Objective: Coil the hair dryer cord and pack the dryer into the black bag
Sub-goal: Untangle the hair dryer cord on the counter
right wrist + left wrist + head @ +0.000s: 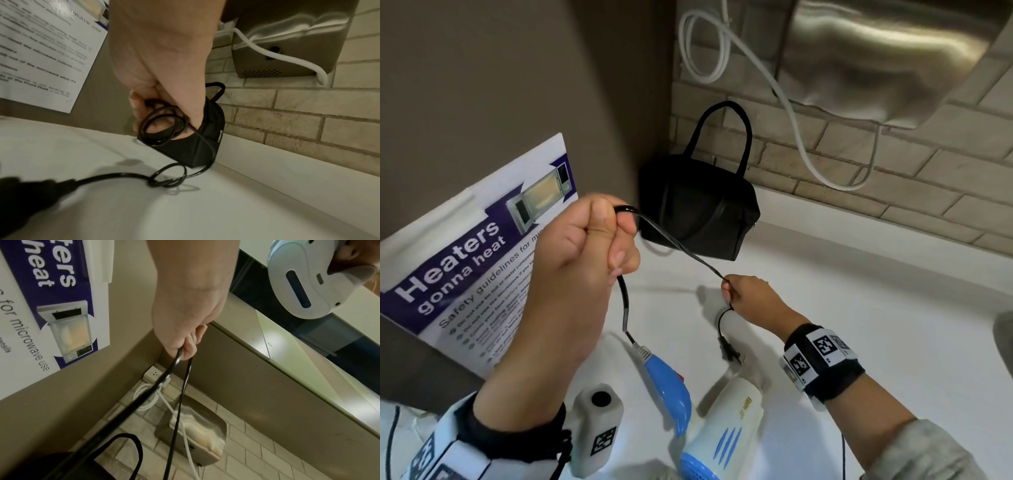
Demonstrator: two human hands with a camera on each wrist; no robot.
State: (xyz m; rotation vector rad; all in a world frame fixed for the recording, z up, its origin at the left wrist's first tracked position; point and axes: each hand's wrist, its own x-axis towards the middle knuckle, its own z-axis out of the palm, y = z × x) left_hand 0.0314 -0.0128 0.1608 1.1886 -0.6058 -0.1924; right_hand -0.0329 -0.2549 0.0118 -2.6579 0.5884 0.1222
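Note:
A white and blue hair dryer lies on the white counter at the bottom centre, its blue handle pointing up-left. Its black cord runs up from the handle into my raised left hand, which grips a bend of it, then stretches taut to my right hand. My right hand holds small loops of cord; the plug dangles below it. The black bag stands in the back corner, handles up, its zip looking closed.
A steel wall unit with a white cable hangs over the brick wall above the bag. A microwave safety poster leans at left. A wall socket sits in the corner. The counter's back ledge runs right.

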